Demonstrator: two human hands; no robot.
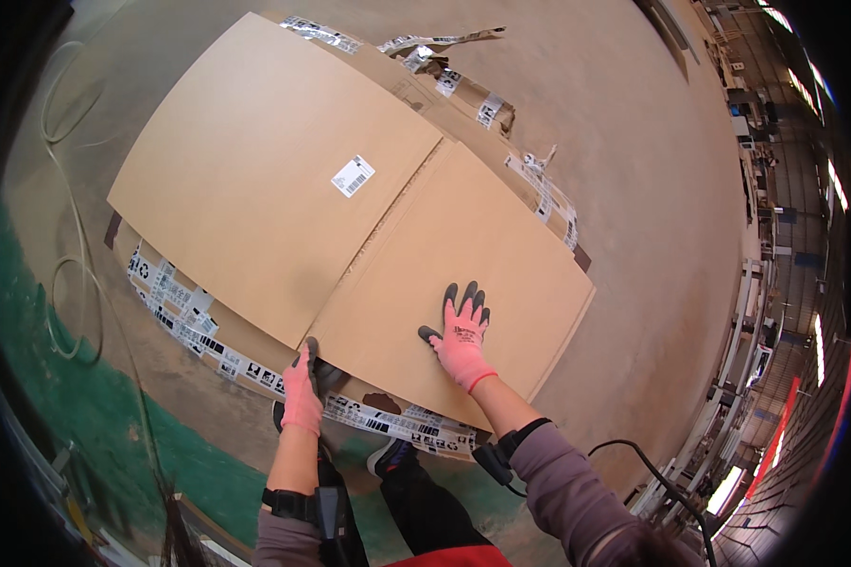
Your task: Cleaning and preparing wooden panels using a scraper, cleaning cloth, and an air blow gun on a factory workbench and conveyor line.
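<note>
A large brown cardboard sheet [246, 161] with a white label lies in front of me, a rough seam dividing it into a left and a right panel. Beside that seam, my left hand [302, 399], in a pink glove with dark fingertips, pinches the near edge; its fingers are partly hidden under the cardboard. Gloved the same way, my right hand [462, 345] rests flat on the right panel [473, 246], fingers spread. Beneath lies more cardboard with torn edges and strips of black-and-white printed tape [175, 312].
Torn taped cardboard strips [444, 40] stick out at the far side. A pale cable [78, 203] loops over the floor at left, partly on a green-painted area [38, 312]. My feet stand close to the near edge. Racks and equipment [752, 302] line the right.
</note>
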